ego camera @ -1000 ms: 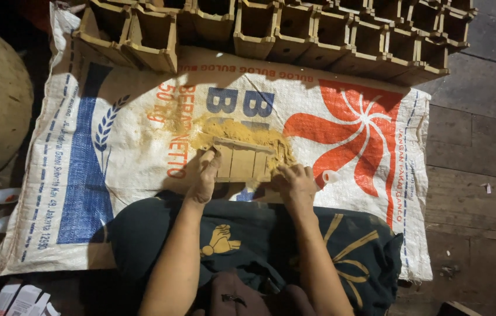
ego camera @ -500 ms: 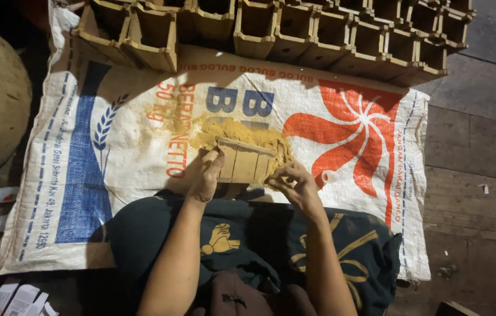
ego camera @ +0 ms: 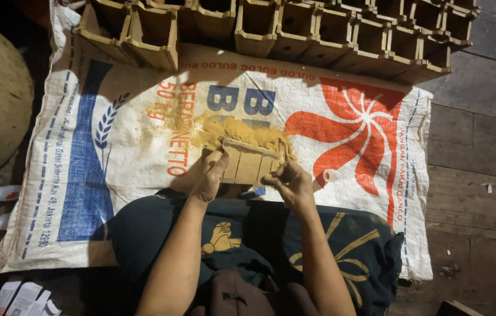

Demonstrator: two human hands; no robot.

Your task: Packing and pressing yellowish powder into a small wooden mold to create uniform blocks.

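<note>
Dark wooden plank floor (ego camera: pixel 482 146) (worn, dimly lit) under a spread woven sack (ego camera: pixel 101 164).

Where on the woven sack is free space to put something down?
The woven sack lies bare on its blue-striped left part, and on the red flower print between the powder pile and the right edge. It is crowded around the wooden piece, held by the left hand and right hand.

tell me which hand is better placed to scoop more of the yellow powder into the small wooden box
Right, probably. The right hand grips the small wooden box at the edge touching the thickest part of the yellow powder pile. The left hand steadies the box's other side, with less powder nearby.
</note>
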